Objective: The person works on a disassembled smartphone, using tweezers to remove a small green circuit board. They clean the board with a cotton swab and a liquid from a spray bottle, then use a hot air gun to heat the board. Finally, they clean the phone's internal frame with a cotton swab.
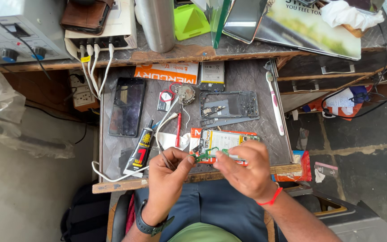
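Pinching small green circuit board (201,156) between left hand (169,172), right hand (242,168)

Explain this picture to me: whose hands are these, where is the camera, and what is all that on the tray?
There is no machine here. A camera worn on a person's head looks down at that person's own hands. The left hand and right hand together pinch a small green circuit board. Below them lies an opened phone. On the tray also lie a black screen, a phone frame, a glue tube, a red screwdriver and a toothbrush.
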